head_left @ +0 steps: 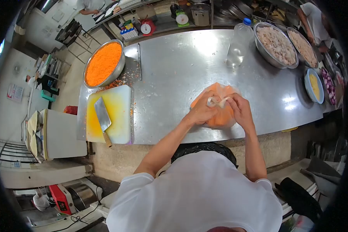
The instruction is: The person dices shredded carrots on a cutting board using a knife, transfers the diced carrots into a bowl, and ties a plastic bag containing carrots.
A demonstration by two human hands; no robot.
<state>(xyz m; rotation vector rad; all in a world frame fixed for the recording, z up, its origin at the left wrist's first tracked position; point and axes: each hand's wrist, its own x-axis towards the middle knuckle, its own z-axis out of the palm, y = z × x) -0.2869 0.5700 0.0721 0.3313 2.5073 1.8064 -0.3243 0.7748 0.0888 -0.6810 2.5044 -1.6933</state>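
A thin plastic bag (221, 120) with orange contents sits on the steel table near its front edge. My left hand (203, 110) is closed on the bag's gathered neck from the left. From the right, my right hand (240, 110) pinches the twisted top of the same bag. Farther left, a cleaver (102, 113) with a wooden handle lies on a yellow-stained white cutting board (121, 104). Behind the board stands a metal bowl heaped with shredded orange carrot (104, 63).
The steel table (170, 77) holds a clear plastic bottle (236, 48), bowls of pale chopped food (276, 44) and a blue bowl (314, 86) at right. A metal rod (139, 62) lies near the carrot bowl. Scales (147, 28) stand on the back shelf. A person (317, 23) stands at far right.
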